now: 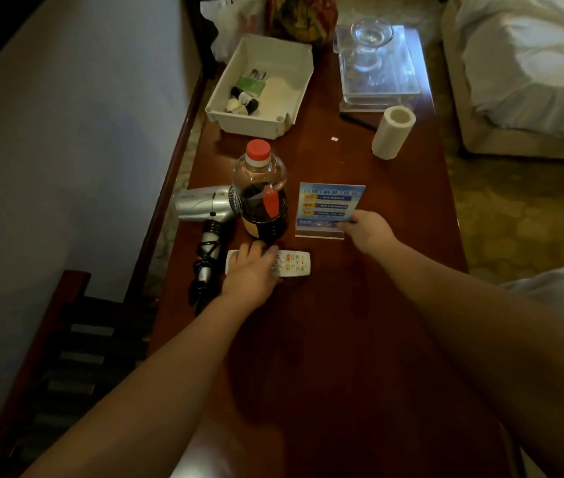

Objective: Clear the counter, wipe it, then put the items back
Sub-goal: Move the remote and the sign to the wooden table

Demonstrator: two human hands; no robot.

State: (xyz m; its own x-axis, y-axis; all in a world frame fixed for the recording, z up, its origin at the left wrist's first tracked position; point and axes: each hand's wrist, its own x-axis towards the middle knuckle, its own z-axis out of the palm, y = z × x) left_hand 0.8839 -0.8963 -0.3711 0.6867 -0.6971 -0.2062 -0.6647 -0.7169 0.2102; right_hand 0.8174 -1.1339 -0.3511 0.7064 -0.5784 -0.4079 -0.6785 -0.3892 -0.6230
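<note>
While both arms reach over the wooden counter (pixel 359 322), we note the L hand (pixel 251 270) lying on the white remote (pixel 290 263), fingers curled over its left half and gripping it; the remote lies flat on the counter, directly in front of the bottle (pixel 261 194). The bottle, w/ red cap and dark liquid, stands upright and serves as our ref. point. R hand (pixel 366 229) pinches the lower right corner of the blue sign card (pixel 330 208), which stands in a clear holder just right of the bottle. Left of the bottle, touching or nearly so, lies the silver hair dryer (pixel 204 205), its black cord (pixel 204 270) bunched toward us, beside the L hand. Behind the bottle sits the white tray (pixel 225 98), holding small toiletry items. Behind and right of the bottle: a pale cylinder (pixel 392 132) standing upright, and farther back a clear tray (pixel 377 88) w/ a glass vessel (pixel 372 36) on it. Far right of the bottle, off the counter, we see a bed (pixel 532 63) w/ white sheets.
</note>
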